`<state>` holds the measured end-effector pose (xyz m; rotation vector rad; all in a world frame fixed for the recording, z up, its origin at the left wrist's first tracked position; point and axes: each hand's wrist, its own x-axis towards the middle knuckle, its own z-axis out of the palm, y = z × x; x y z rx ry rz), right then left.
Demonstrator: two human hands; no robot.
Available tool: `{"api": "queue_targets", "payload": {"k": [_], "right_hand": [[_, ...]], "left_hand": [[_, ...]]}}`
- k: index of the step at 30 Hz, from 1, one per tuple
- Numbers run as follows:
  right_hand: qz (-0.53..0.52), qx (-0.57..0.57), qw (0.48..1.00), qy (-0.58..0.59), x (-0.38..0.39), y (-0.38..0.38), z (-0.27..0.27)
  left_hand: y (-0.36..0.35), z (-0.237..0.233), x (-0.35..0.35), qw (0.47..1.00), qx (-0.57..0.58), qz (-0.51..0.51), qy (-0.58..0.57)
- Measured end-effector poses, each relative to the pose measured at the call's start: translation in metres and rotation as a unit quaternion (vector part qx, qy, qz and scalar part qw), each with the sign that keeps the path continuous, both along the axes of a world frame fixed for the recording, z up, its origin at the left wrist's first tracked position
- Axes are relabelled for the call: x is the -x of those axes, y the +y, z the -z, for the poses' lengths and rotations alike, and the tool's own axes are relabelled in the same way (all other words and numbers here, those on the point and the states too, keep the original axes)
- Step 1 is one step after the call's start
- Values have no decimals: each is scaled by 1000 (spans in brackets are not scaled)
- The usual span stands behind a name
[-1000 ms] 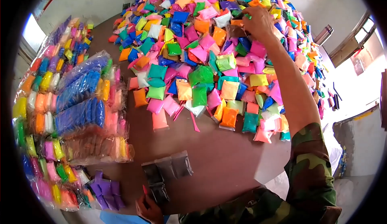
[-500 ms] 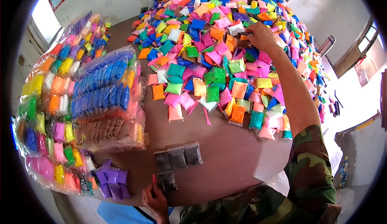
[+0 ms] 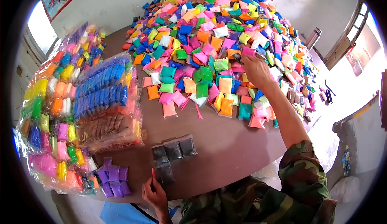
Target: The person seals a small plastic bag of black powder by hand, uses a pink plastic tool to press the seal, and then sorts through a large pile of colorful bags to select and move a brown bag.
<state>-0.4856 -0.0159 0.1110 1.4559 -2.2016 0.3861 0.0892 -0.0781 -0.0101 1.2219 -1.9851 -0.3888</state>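
My right hand (image 3: 256,71) is in the front right part of a big heap of small coloured packets (image 3: 193,55), fingers bent down; what they hold, if anything, is too small to tell. At the table's front edge, my left hand (image 3: 155,193) is closed round a thin red item (image 3: 153,172), whose tip sticks up. Just beyond it lie several black packets (image 3: 173,150), flat and side by side. A small cluster of purple packets (image 3: 114,177) sits to their left.
Clear bags of sorted packets (image 3: 102,99) are stacked along the left side of the brown table (image 3: 225,153). A metallic flask (image 3: 313,38) stands behind the heap at right. Below the front edge is a blue object (image 3: 123,213).
My right hand has come nearer and lower over the heap. The camera view has shifted slightly. My left hand still grips the red item beside the black packets.
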Motion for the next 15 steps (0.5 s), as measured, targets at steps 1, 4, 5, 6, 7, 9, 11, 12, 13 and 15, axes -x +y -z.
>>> {"api": "queue_targets", "payload": {"k": [1, 4, 5, 6, 7, 9, 11, 12, 13, 15], "right_hand": [[2, 3, 1000, 0, -7, 8, 1], [19, 23, 997, -70, -34, 31, -1], [45, 31, 989, -140, -44, 37, -6], [69, 38, 974, -210, -54, 44, -7], [42, 109, 965, -236, -60, 51, 3], [44, 147, 942, -299, -77, 65, 18], [18, 226, 862, -453, -104, 79, 35], [47, 231, 837, -494, -117, 87, 53], [51, 249, 804, -538, -145, 93, 52], [8, 273, 736, -619, -182, 107, 74]], "left_hand": [[0, -1, 1, 1000, 2, 1, 5], [1, 0, 0, 1000, 4, 3, 12], [1, 0, 0, 1000, 2, 4, 14], [1, 0, -1, 1000, 4, 5, 13], [0, -1, 0, 1000, 10, 8, 12], [0, -2, 0, 1000, 19, 10, 11], [1, -3, 1, 999, 27, 8, 23], [1, -3, 2, 999, 30, 10, 23], [2, -3, 2, 999, 32, 1, 35], [4, -3, -1, 998, 36, -6, 42]]}}
